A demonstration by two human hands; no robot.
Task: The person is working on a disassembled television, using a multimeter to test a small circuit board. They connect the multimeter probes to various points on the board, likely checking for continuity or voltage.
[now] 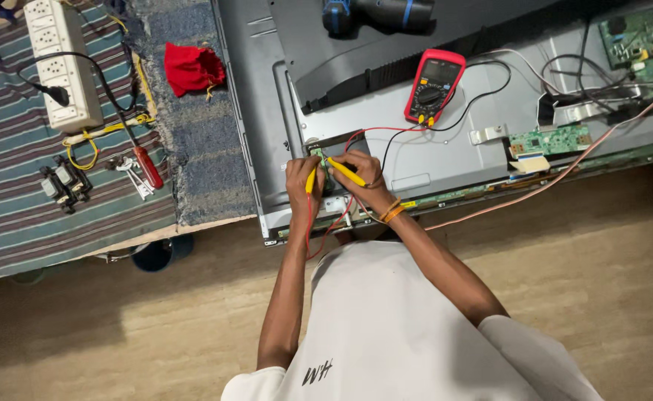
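— Where are the 2 probes?

— Centre of the frame, on the small green board (319,154) at the opened television's (445,148) lower edge. The left hand (302,180) grasps 1 yellow probe (311,180) almost upright, tip toward the top of the frame. The right hand (361,172) pinches the other yellow probe (347,172) slanted, tip pointing upper left.

— And the arms?

— Both reach up from the bottom, wrists close together. Leads run to the red multimeter (433,85), upper centre.
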